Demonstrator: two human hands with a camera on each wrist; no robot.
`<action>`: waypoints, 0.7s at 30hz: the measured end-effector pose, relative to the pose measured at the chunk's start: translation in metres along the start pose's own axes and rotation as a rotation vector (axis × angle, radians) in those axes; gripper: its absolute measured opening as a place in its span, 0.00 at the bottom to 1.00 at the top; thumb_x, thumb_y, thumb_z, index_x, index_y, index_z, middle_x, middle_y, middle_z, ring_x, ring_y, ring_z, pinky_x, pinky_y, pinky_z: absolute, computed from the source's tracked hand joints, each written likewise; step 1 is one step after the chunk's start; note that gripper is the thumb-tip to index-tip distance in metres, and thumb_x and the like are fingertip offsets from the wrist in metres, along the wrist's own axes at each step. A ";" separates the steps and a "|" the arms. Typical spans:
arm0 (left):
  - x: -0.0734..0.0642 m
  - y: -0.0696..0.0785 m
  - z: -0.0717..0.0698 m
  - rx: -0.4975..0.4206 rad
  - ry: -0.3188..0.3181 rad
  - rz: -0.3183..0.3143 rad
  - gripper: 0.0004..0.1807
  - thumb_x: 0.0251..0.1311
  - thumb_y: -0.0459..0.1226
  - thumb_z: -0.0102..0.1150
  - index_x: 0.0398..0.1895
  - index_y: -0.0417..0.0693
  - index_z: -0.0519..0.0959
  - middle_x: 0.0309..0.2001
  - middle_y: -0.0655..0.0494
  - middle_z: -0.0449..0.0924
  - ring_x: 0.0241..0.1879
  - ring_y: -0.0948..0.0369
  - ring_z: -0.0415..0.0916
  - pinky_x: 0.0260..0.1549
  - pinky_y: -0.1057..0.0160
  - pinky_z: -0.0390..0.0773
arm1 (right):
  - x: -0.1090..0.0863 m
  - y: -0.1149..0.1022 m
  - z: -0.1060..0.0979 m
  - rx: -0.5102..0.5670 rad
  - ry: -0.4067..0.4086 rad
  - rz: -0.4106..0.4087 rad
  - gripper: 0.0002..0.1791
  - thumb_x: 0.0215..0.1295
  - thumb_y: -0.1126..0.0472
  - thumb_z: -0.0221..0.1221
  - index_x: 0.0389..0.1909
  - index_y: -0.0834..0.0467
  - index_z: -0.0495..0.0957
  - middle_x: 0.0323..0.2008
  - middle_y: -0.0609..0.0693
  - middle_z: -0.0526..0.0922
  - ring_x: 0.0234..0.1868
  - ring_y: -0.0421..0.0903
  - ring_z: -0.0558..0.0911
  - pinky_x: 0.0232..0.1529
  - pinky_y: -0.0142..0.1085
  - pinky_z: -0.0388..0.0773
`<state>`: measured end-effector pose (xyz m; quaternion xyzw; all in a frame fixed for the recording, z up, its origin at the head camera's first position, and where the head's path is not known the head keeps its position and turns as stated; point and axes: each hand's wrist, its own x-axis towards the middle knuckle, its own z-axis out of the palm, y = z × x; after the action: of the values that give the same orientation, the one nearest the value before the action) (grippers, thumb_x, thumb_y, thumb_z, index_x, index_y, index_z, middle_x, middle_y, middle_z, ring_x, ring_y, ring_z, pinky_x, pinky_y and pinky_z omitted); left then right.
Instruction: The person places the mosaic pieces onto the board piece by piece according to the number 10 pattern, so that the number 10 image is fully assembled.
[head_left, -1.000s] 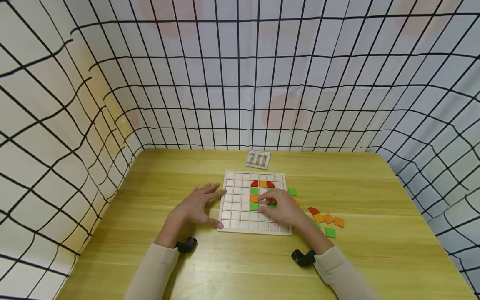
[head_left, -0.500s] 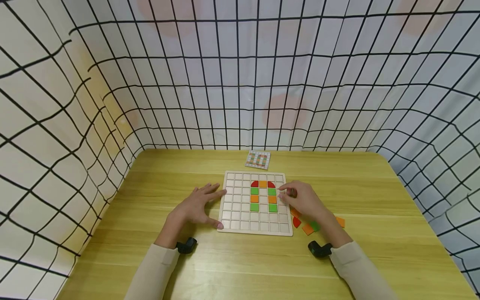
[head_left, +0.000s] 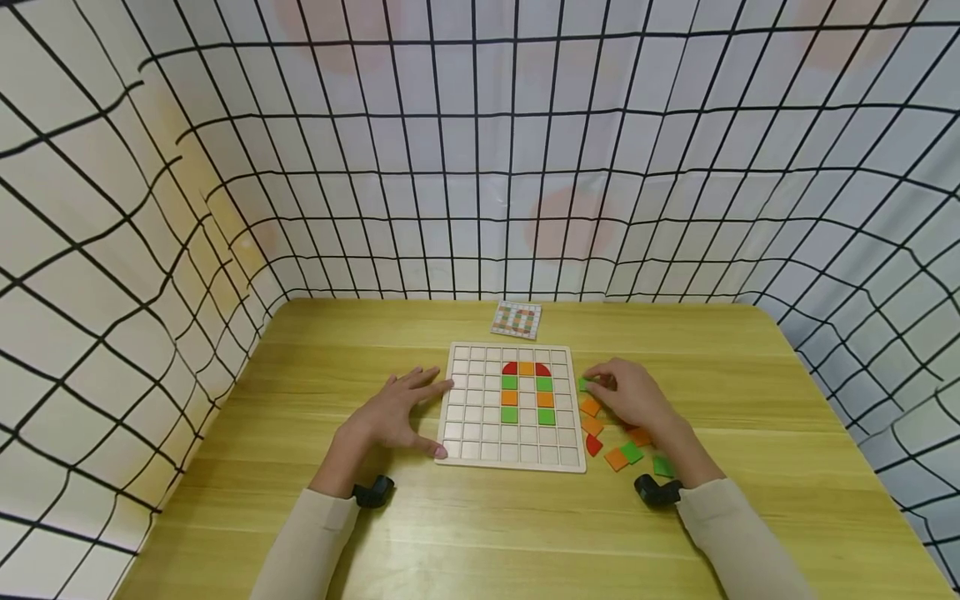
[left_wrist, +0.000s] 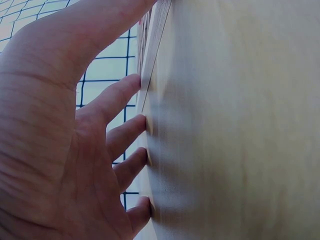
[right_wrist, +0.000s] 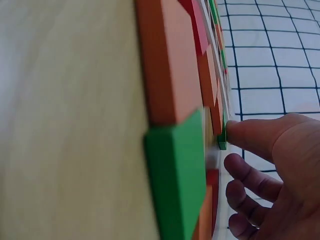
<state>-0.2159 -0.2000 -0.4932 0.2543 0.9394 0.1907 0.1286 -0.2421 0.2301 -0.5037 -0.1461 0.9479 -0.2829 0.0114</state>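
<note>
Green tile: just beside the grid board's right edge; square, no long axis.
Nearer hand: the right hand, board's right side, tile at its fingertips on the boardward side.
Right grip: thumb against tile; pinch or mere touch, cannot tell.
Left hand: spread, touching board's left edge.

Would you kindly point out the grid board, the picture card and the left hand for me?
Grid board (head_left: 527, 400): head view, a bare square near its middle.
Picture card (head_left: 516, 320): head view, the middle of its printed face.
Left hand (head_left: 390, 412): head view, the back of the hand.
</note>
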 end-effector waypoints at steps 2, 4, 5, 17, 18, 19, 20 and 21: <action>0.000 0.000 0.000 0.000 0.000 -0.002 0.64 0.39 0.71 0.75 0.82 0.67 0.58 0.84 0.52 0.46 0.84 0.45 0.40 0.79 0.35 0.39 | 0.000 0.003 -0.001 -0.008 -0.001 0.003 0.14 0.73 0.57 0.62 0.54 0.57 0.86 0.40 0.52 0.84 0.37 0.45 0.78 0.40 0.41 0.76; -0.001 0.000 0.000 0.001 0.001 -0.003 0.64 0.39 0.71 0.75 0.82 0.67 0.58 0.84 0.52 0.46 0.84 0.46 0.40 0.79 0.35 0.39 | -0.001 0.005 -0.002 0.002 -0.004 0.002 0.14 0.73 0.58 0.62 0.55 0.57 0.85 0.41 0.52 0.84 0.39 0.46 0.78 0.41 0.42 0.77; -0.001 -0.001 0.001 0.000 0.002 -0.002 0.64 0.39 0.71 0.75 0.82 0.67 0.58 0.84 0.52 0.46 0.84 0.46 0.40 0.79 0.35 0.39 | -0.002 0.005 -0.004 0.005 -0.008 -0.002 0.15 0.73 0.58 0.61 0.56 0.58 0.85 0.41 0.52 0.84 0.39 0.46 0.78 0.42 0.42 0.77; 0.000 -0.002 0.003 0.009 -0.002 0.001 0.63 0.40 0.72 0.74 0.82 0.69 0.57 0.84 0.54 0.46 0.84 0.46 0.40 0.79 0.34 0.38 | -0.008 0.021 -0.006 0.064 -0.062 -0.029 0.21 0.71 0.64 0.56 0.62 0.59 0.81 0.48 0.54 0.82 0.48 0.50 0.79 0.51 0.47 0.79; 0.001 -0.001 0.003 0.010 -0.003 0.000 0.63 0.40 0.72 0.74 0.82 0.69 0.57 0.84 0.54 0.46 0.84 0.46 0.39 0.79 0.34 0.38 | -0.009 0.022 -0.006 0.065 -0.064 -0.029 0.21 0.70 0.65 0.56 0.63 0.59 0.80 0.48 0.53 0.82 0.48 0.50 0.79 0.51 0.47 0.79; 0.001 -0.001 0.003 0.009 -0.003 0.000 0.63 0.40 0.72 0.74 0.82 0.70 0.57 0.84 0.54 0.46 0.84 0.46 0.39 0.79 0.35 0.38 | -0.009 0.022 -0.006 0.068 -0.064 -0.029 0.22 0.69 0.65 0.56 0.63 0.59 0.80 0.48 0.53 0.82 0.49 0.50 0.80 0.51 0.47 0.79; 0.001 -0.002 0.003 0.011 -0.003 0.000 0.63 0.40 0.72 0.74 0.82 0.70 0.57 0.84 0.55 0.46 0.84 0.46 0.39 0.79 0.35 0.38 | -0.009 0.023 -0.007 0.068 -0.066 -0.033 0.22 0.68 0.66 0.56 0.63 0.59 0.80 0.48 0.53 0.83 0.49 0.50 0.80 0.51 0.47 0.79; 0.001 -0.002 0.002 0.012 -0.002 -0.001 0.63 0.40 0.72 0.74 0.82 0.70 0.56 0.84 0.55 0.45 0.84 0.47 0.39 0.79 0.35 0.38 | -0.010 0.023 -0.007 0.069 -0.066 -0.035 0.23 0.68 0.66 0.56 0.63 0.59 0.80 0.48 0.53 0.83 0.49 0.50 0.80 0.52 0.47 0.80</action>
<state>-0.2166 -0.2000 -0.4961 0.2548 0.9405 0.1847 0.1283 -0.2398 0.2550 -0.5110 -0.1716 0.9340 -0.3106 0.0428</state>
